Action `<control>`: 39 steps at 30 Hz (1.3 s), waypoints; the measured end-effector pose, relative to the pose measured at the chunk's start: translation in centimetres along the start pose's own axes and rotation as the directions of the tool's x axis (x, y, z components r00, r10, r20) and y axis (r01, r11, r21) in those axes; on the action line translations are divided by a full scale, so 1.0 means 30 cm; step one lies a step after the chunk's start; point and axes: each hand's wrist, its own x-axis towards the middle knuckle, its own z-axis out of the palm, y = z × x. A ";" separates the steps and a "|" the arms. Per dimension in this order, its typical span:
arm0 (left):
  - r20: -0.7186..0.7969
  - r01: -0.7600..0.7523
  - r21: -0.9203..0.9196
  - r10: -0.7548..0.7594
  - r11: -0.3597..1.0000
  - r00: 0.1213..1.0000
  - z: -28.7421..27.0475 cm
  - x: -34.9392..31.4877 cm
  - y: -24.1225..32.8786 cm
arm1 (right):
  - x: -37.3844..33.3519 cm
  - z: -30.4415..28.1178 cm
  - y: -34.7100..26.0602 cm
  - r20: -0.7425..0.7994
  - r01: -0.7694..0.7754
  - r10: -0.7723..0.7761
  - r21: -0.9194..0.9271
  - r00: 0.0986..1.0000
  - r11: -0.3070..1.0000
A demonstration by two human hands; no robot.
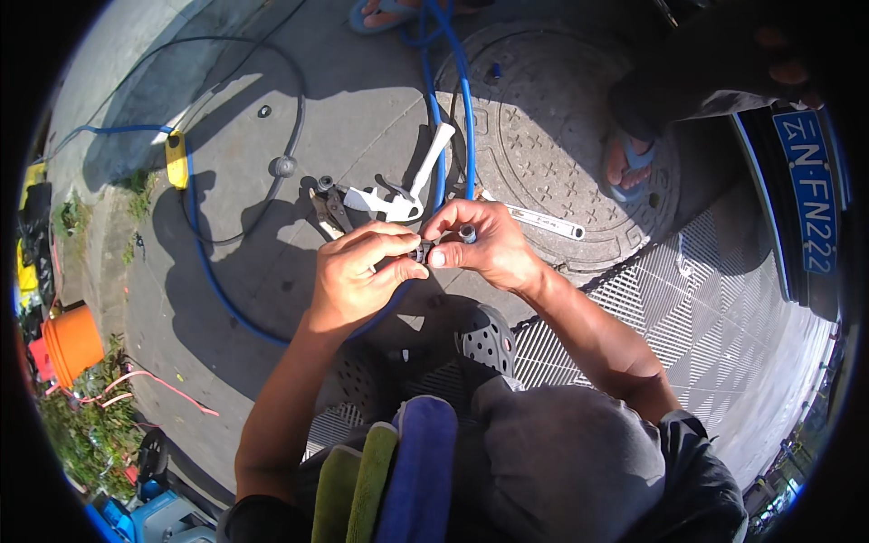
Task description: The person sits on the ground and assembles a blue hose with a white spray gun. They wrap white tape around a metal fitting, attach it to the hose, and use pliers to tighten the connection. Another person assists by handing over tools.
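In front of my lap, both hands meet over a small dark ring-like fitting. My left hand is closed, its thumb and fingertips pinching the fitting from the left. My right hand pinches it from the right. A short greyish cylindrical piece shows among the right hand's fingers; whether it joins the fitting is hidden. Just beyond my hands, a white trigger spray gun lies on the ground. Beside it are pliers, partly covered by shadow, and a flat silver wrench lies to the right.
A blue hose loops over the grey pavement. A round manhole cover lies ahead, with another person's sandalled foot on it. A car bumper with a blue plate stands right. An orange bucket is left; towels hang at my front.
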 end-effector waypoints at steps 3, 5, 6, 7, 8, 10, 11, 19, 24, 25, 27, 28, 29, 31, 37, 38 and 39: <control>0.003 0.023 -0.037 -0.023 0.999 1.000 -0.005 0.002 0.001 | 0.006 0.001 -0.005 0.005 0.033 -0.033 0.000 0.999 0.999; 0.000 0.094 -0.161 -0.095 0.982 0.995 -0.002 -0.006 -0.012 | 0.008 -0.002 -0.008 0.009 0.048 -0.048 -0.005 0.999 0.999; 0.000 0.149 -0.265 -0.155 0.953 0.988 0.007 -0.020 -0.033 | 0.010 -0.003 -0.009 0.013 0.055 -0.055 -0.007 0.998 0.998; 0.007 0.201 -0.366 -0.214 0.908 0.977 0.010 -0.031 -0.046 | 0.011 -0.005 -0.017 0.000 0.048 -0.048 -0.034 0.999 0.998; 0.061 0.285 -0.463 -0.290 0.840 0.955 0.002 -0.040 -0.044 | 0.010 -0.007 -0.033 -0.012 0.042 -0.042 -0.060 0.999 0.997; 0.000 0.304 -0.666 -0.408 0.681 0.913 0.041 -0.051 -0.062 | 0.011 0.003 -0.052 -0.027 0.045 -0.048 -0.109 0.998 0.993; -0.021 0.293 -0.755 -0.469 0.587 0.883 0.064 -0.050 -0.063 | 0.011 0.018 -0.057 -0.028 0.055 -0.060 -0.135 0.998 0.989; 0.016 0.277 -0.923 -0.693 0.267 0.721 0.140 -0.047 -0.069 | 0.040 0.077 -0.032 -0.158 0.052 -0.101 -0.290 0.982 0.955; 0.058 0.440 -0.810 -0.693 0.389 0.719 0.104 -0.047 -0.056 | 0.051 0.090 -0.072 -0.156 0.005 -0.071 -0.389 0.985 0.921; 0.040 0.453 -0.785 -0.695 0.423 0.718 0.103 -0.043 -0.054 | 0.059 0.088 -0.064 -0.145 0.017 -0.083 -0.410 0.986 0.912; 0.020 0.434 -0.797 -0.701 0.420 0.713 0.098 -0.046 -0.063 | 0.068 0.097 -0.086 -0.103 0.022 -0.070 -0.406 0.992 0.914; 0.022 0.401 -0.833 -0.702 0.381 0.712 0.098 -0.049 -0.077 | 0.063 0.095 -0.113 -0.078 0.011 -0.045 -0.383 0.996 0.924; 0.027 0.369 -0.864 -0.700 0.343 0.713 0.097 -0.047 -0.091 | 0.058 0.089 -0.132 -0.056 0.002 -0.023 -0.359 0.998 0.933; 0.054 0.320 -0.917 -0.718 0.240 0.694 0.074 -0.027 -0.083 | 0.072 0.033 -0.064 0.000 0.099 -0.101 -0.197 0.995 0.975; -0.013 0.248 -0.928 -0.689 0.278 0.725 0.034 -0.014 -0.096 | 0.090 0.036 -0.095 0.063 0.246 -0.258 -0.580 0.964 0.777; -0.028 0.248 -0.916 -0.668 0.316 0.743 0.032 -0.014 -0.099 | 0.097 0.037 -0.116 0.088 0.238 -0.239 -0.645 0.967 0.727; -0.053 0.243 -0.905 -0.658 0.350 0.751 0.030 -0.016 -0.098 | 0.100 0.038 -0.126 0.110 0.230 -0.217 -0.705 0.970 0.671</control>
